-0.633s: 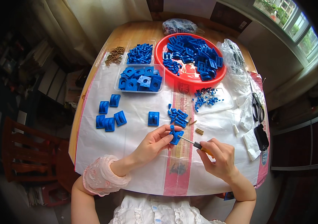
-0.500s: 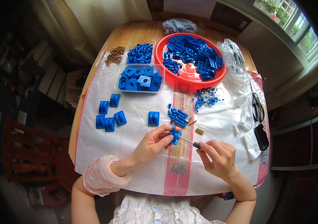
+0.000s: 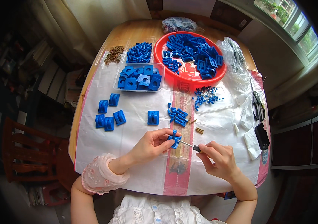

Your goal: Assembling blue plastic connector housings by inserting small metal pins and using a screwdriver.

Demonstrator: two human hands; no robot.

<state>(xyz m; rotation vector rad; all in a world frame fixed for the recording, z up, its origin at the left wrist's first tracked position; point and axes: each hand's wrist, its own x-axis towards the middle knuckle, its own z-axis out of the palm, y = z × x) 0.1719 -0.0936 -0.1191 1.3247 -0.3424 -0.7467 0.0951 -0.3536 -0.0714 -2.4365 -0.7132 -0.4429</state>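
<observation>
My left hand [image 3: 152, 145] is closed on a blue plastic part [image 3: 174, 143] with a small upright peg, pinched between thumb and fingers. From the right, my right hand [image 3: 218, 157] grips the dark handle of a screwdriver [image 3: 187, 144], and the metal shaft reaches the side of that part. The exact spot where its tip meets the plastic is too small to make out. Just beyond lie a pile of small blue pegs [image 3: 178, 116] and a few brass pins [image 3: 199, 130]. A finished-looking blue block [image 3: 153, 117] with a curved top sits beyond my left hand.
Several more curved blue blocks [image 3: 108, 124] lie at the left. Farther back stand a clear tub [image 3: 120, 88] of blue square plates, a red basin [image 3: 158, 56] of blue parts, and brass screws [image 3: 114, 55]. Tiny blue and white pieces [image 3: 206, 97] and black scissors [image 3: 257, 106] are at the right.
Both hands and the screwdriver have shifted only very slightly. My left hand keeps its pinch on the blue part, and the screwdriver shaft stays against it.
</observation>
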